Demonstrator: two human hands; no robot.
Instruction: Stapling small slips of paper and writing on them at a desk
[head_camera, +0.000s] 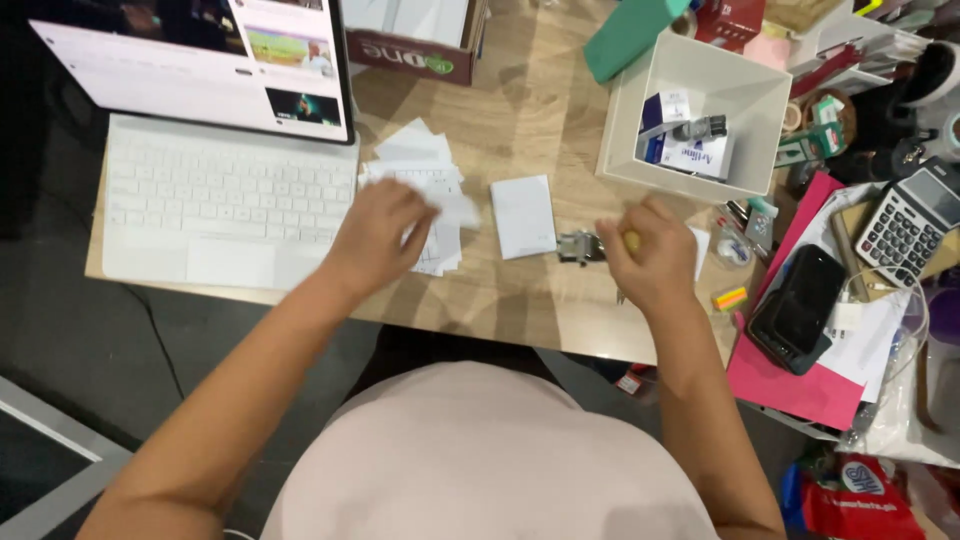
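The left hand (375, 235) lies on a pile of white papers (425, 190) on the wooden desk (520, 110). Its fingers are curled down on the top sheets, but the picture is too blurry there to tell if they pinch one. The pile sits just right of the white keyboard (215, 195), with the screen (200, 60) behind it.

The right hand (655, 255) is closed in a fist around a small metal tool (578, 247). The shiny end sticks out to the left of the fist, and a bit of yellow shows at the top of the grip. The tool is low over the desk, near the front edge.

Between the two hands lies one small white card (523, 215), flat and alone, touching neither hand.

Behind the right hand stands a white bin (760, 100) with little boxes inside. To the right lie a black phone (800, 305) on a pink folder (790, 385) and a calculator (910, 225).
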